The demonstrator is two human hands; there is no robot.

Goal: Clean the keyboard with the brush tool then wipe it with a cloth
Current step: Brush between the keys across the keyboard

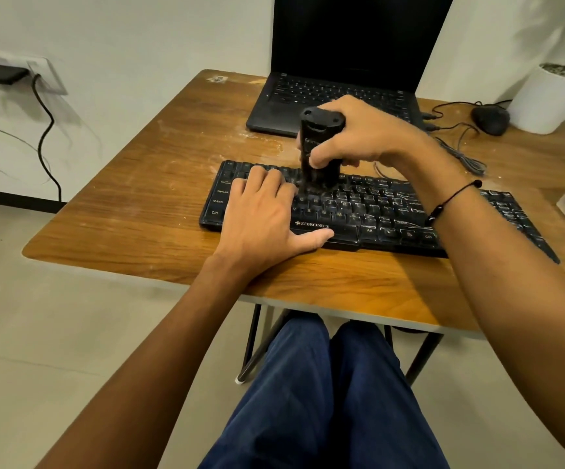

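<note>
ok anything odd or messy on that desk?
Yes. White dust streaks the right half of the keyboard, while its left keys look clean. Pale powdery smears also mark the wooden table behind it.

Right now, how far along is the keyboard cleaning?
Brushing is under way: the right hand holds the brush upright on the keyboard while the left hand steadies it. White dust still streaks the right-side keys. No wiping yet; I cannot see a cloth for certain.

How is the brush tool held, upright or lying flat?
Upright. The right hand grips the brush tool vertically, bristle end down on the keyboard.
</note>
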